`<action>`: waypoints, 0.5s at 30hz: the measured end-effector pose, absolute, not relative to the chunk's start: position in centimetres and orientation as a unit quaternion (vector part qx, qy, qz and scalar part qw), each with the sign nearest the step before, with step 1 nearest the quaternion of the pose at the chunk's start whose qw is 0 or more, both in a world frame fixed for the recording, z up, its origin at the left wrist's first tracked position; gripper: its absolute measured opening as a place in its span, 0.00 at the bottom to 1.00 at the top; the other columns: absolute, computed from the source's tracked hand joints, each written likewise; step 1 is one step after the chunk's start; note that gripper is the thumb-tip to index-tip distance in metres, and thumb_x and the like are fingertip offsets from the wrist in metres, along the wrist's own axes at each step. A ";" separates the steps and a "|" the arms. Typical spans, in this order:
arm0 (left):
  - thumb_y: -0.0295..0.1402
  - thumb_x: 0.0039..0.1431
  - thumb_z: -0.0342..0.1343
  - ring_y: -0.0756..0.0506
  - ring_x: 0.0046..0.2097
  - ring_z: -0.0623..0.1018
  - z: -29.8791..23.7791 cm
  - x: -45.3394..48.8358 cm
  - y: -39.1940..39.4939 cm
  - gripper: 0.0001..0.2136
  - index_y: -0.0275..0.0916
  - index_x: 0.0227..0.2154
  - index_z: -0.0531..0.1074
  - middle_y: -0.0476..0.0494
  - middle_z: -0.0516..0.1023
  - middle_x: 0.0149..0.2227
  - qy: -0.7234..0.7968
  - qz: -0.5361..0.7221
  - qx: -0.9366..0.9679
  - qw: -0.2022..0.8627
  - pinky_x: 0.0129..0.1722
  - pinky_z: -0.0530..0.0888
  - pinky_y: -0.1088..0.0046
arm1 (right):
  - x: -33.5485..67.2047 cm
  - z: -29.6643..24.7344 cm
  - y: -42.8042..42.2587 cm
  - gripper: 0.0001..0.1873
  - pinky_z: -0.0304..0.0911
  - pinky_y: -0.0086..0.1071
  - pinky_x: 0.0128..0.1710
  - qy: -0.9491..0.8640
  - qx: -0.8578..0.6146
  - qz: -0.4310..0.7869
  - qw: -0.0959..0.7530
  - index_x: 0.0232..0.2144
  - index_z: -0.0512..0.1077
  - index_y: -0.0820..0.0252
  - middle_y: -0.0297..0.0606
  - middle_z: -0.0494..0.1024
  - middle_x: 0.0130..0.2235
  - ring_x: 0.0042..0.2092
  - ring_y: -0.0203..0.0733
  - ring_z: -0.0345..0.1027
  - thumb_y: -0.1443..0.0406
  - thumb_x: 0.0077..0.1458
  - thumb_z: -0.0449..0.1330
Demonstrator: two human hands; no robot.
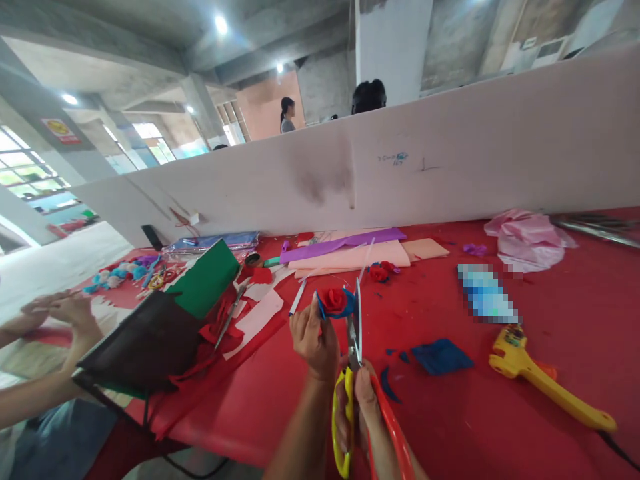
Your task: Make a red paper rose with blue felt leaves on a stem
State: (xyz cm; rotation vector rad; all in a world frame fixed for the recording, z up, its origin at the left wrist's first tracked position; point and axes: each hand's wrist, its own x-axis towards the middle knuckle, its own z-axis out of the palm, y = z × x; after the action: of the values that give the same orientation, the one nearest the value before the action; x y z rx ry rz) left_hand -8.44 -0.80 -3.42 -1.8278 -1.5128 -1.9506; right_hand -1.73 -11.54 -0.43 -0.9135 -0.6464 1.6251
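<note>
My left hand (315, 340) pinches a paper flower (334, 302) with a red centre and blue outer petals. In my right hand (367, 400) are scissors (355, 340) with one yellow and one red handle loop. Their blades are parted and stand upright at the flower's right side, by its blue edge; whether they touch the paper I cannot tell. To the right of the scissors lie a folded blue paper piece (443, 356) and a curved blue scrap (387, 385). Beyond the blades rests another red and blue flower (383, 271).
A yellow glue gun (555, 390) with a cord lies right, below a pixelated rectangle (487, 293). Purple paper (345, 245) and pink plastic (530, 240) lie towards the white partition (450, 153). A dark-and-green board (145, 340) stands left, near another person's hands (65, 310).
</note>
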 end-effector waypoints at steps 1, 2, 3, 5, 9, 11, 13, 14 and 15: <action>0.31 0.58 0.51 0.43 0.33 0.75 -3.5 -8.5 -0.7 0.13 0.40 0.43 0.76 0.39 0.77 0.30 -0.481 -0.641 -0.596 0.060 0.40 0.68 0.63 | -1.8 -0.3 -11.5 0.33 0.53 0.25 0.13 -0.269 -0.387 0.685 0.555 0.39 0.61 0.50 0.24 0.63 0.21 0.15 0.30 0.56 0.34 0.43 0.52; 0.29 0.58 0.51 0.43 0.34 0.75 -3.5 -8.5 -0.6 0.13 0.40 0.44 0.75 0.39 0.77 0.30 -0.470 -0.643 -0.599 0.082 0.39 0.69 0.64 | -1.8 -0.3 -11.5 0.32 0.53 0.25 0.13 -0.266 -0.388 0.684 0.558 0.39 0.61 0.50 0.24 0.63 0.22 0.15 0.30 0.56 0.34 0.44 0.52; 0.28 0.58 0.50 0.44 0.33 0.74 -3.5 -8.5 -0.6 0.13 0.39 0.44 0.75 0.39 0.77 0.30 -0.462 -0.644 -0.601 0.102 0.39 0.69 0.65 | -1.8 -0.2 -11.6 0.31 0.54 0.25 0.14 -0.263 -0.389 0.683 0.560 0.40 0.62 0.51 0.24 0.64 0.22 0.15 0.29 0.56 0.35 0.45 0.52; 0.27 0.58 0.50 0.45 0.33 0.74 -3.5 -8.5 -0.5 0.14 0.38 0.44 0.75 0.40 0.77 0.30 -0.461 -0.636 -0.606 0.125 0.39 0.69 0.66 | -1.7 0.0 -11.9 0.30 0.57 0.25 0.15 -0.260 -0.389 0.682 0.562 0.42 0.63 0.52 0.25 0.66 0.24 0.16 0.29 0.57 0.38 0.49 0.51; 0.26 0.59 0.49 0.47 0.32 0.74 -3.1 -8.4 -0.6 0.14 0.37 0.46 0.74 0.40 0.77 0.30 -0.460 -0.622 -0.615 0.155 0.40 0.69 0.67 | -1.3 0.3 -12.8 0.21 0.68 0.32 0.27 -0.264 -0.389 0.682 0.560 0.48 0.66 0.59 0.35 0.74 0.36 0.29 0.36 0.70 0.52 0.60 0.53; 0.25 0.60 0.48 0.47 0.32 0.73 -3.0 -8.4 -0.6 0.15 0.37 0.47 0.73 0.40 0.77 0.31 -0.448 -0.621 -0.619 0.176 0.38 0.69 0.68 | -1.1 0.5 -13.1 0.18 0.70 0.39 0.38 -0.269 -0.390 0.680 0.560 0.49 0.66 0.61 0.41 0.73 0.46 0.41 0.41 0.71 0.58 0.60 0.56; 0.25 0.59 0.49 0.47 0.31 0.73 -3.0 -8.4 -0.6 0.16 0.38 0.49 0.72 0.40 0.77 0.30 -0.439 -0.621 -0.620 0.192 0.37 0.69 0.68 | -0.9 0.6 -13.3 0.18 0.68 0.44 0.43 -0.272 -0.391 0.677 0.562 0.51 0.66 0.61 0.43 0.71 0.51 0.46 0.45 0.69 0.60 0.59 0.57; 0.24 0.59 0.49 0.47 0.31 0.73 -2.9 -8.4 -0.6 0.16 0.38 0.49 0.72 0.41 0.77 0.30 -0.433 -0.622 -0.622 0.195 0.37 0.68 0.69 | -0.9 0.7 -13.3 0.19 0.68 0.45 0.44 -0.273 -0.392 0.675 0.562 0.51 0.66 0.60 0.43 0.70 0.51 0.47 0.46 0.69 0.60 0.59 0.57; 0.24 0.59 0.49 0.47 0.31 0.72 -2.9 -8.4 -0.6 0.16 0.38 0.50 0.71 0.41 0.77 0.30 -0.427 -0.623 -0.625 0.197 0.36 0.68 0.69 | -0.8 0.7 -13.3 0.19 0.68 0.45 0.44 -0.273 -0.393 0.674 0.563 0.51 0.66 0.60 0.43 0.70 0.51 0.47 0.46 0.69 0.59 0.59 0.57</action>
State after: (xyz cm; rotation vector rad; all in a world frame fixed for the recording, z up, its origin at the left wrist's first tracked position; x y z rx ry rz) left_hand -8.40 -0.57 -2.88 -1.7503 -1.1971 -1.7444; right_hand -0.79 -13.30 0.70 -0.9247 -0.6420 1.5874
